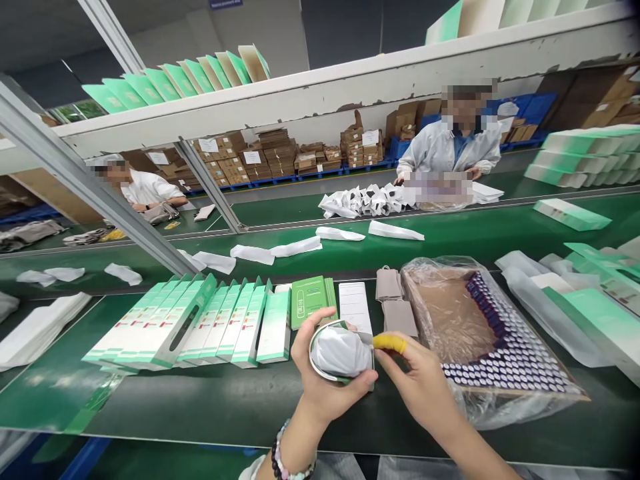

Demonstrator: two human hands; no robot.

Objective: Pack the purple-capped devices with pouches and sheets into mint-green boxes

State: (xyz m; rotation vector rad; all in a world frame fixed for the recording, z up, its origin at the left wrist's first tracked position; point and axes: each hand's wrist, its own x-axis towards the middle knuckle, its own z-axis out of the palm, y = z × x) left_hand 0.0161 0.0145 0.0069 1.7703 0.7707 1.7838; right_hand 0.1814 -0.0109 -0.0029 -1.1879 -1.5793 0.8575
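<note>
My left hand [315, 397] is wrapped round a small green and white box [316, 368], its open end tilted up toward me. Inside sits a thing in white wrapping [340, 350], which fills the mouth; its kind is hidden. At the box's right edge my right hand [423, 383], a yellow cover on its index finger, pinches finger and thumb together. A small greyish edge shows at those fingertips, too little to name. Just beyond the hands lie green booklets [307, 303], a white printed sheet [354, 307] and grey cloth pouches [400, 318].
Green and white boxes [200, 320] stand in a row at left. A plastic-lined carton [435, 313] of small round-topped cylinders is at right. White sleeves [253, 254] lie on the green conveyor [445, 250]. A shelf [310, 93] crosses overhead; two co-workers sit opposite.
</note>
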